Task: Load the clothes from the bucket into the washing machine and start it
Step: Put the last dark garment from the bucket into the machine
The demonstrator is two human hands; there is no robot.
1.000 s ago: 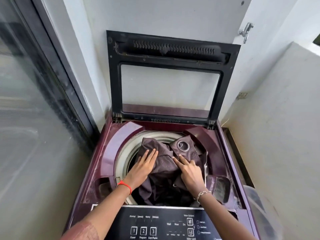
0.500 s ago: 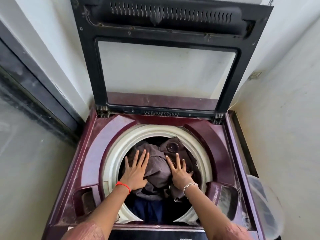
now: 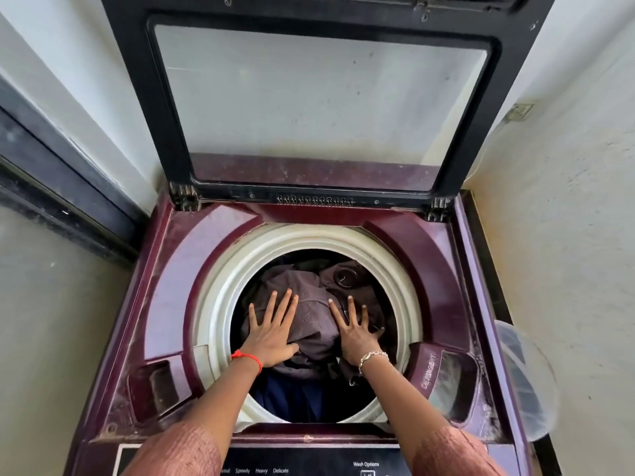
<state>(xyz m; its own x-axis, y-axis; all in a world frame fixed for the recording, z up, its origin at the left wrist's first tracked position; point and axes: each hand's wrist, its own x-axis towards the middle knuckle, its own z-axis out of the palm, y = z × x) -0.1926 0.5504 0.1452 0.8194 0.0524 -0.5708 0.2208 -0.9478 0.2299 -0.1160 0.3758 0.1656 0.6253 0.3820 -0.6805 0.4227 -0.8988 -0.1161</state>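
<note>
We are pressing our left hand and right hand, fingers spread flat and gripping nothing, onto the brown clothes inside the maroon washing machine. The pile is sitting deeper than a second ago, when it was bulging over the rim. The lid is standing open.

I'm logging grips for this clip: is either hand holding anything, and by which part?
Nothing is gripped. The left hand and right hand lie flat with fingers spread, pressing on top of the brown cloth inside the drum.
</note>
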